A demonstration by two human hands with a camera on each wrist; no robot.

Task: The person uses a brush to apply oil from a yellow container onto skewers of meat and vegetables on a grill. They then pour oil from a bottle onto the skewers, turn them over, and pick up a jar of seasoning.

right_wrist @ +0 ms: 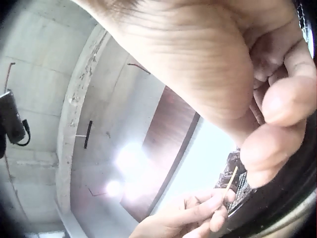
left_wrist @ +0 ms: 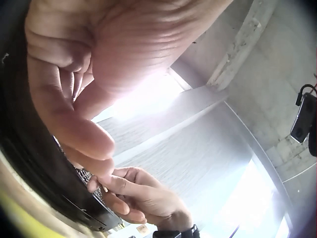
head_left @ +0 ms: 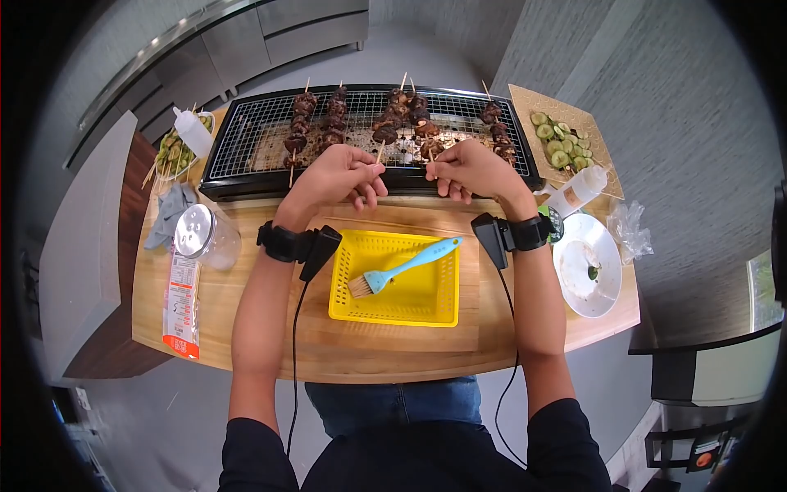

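Meat skewers lie across the wire rack of a black grill (head_left: 254, 187). At its front edge, my left hand (head_left: 338, 175) pinches the stick end of one meat skewer (head_left: 392, 115) between thumb and forefinger. Close by on the right, my right hand (head_left: 482, 170) pinches the stick of another meat skewer (head_left: 426, 129). In the right wrist view, the left skewer's pale stick (right_wrist: 231, 179) pokes out from the fingertips. Two more skewers (head_left: 302, 123) rest left of my hands, and one skewer (head_left: 497, 131) rests on the right.
A yellow basket (head_left: 395, 320) holding a blue basting brush (head_left: 418, 258) stands before me. At left are a lidded jar (head_left: 215, 238), a packet (head_left: 182, 307) and a squeeze bottle (head_left: 193, 131). At right are another bottle (head_left: 580, 190), cucumber slices (head_left: 561, 148) and a white plate (head_left: 582, 295).
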